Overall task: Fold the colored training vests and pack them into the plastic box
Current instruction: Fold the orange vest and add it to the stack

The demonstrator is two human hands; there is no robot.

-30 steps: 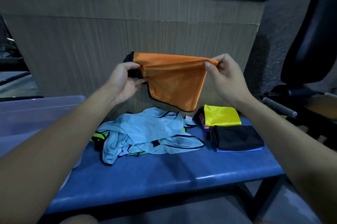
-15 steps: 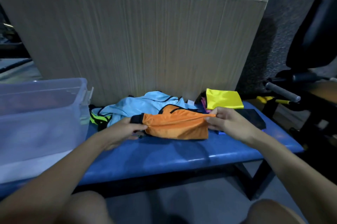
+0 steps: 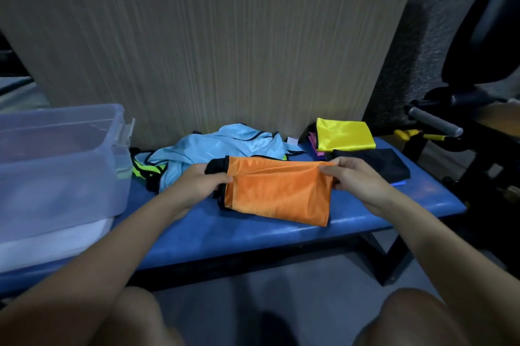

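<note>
An orange vest [image 3: 277, 191] with black trim lies folded on the blue bench [image 3: 253, 236], near its front edge. My left hand [image 3: 198, 184] grips its left end and my right hand [image 3: 356, 181] pinches its right end. Behind it a light blue vest [image 3: 222, 148] lies crumpled over a neon green one [image 3: 142, 171]. A folded yellow vest [image 3: 344, 134] tops a small stack at the back right, with a folded black vest [image 3: 378, 164] in front of it. The clear plastic box [image 3: 56, 171] stands on the bench's left end.
A corrugated cardboard sheet [image 3: 211, 36] stands upright behind the bench. To the right is dark gym equipment with a grey padded bar [image 3: 434, 122] and a yellow-handled tool [image 3: 408, 133]. My knees show at the bottom edge.
The orange vest came down from in front of the cardboard onto the bench, and both hands came down with it. It now lies spread flatter toward the front edge.
</note>
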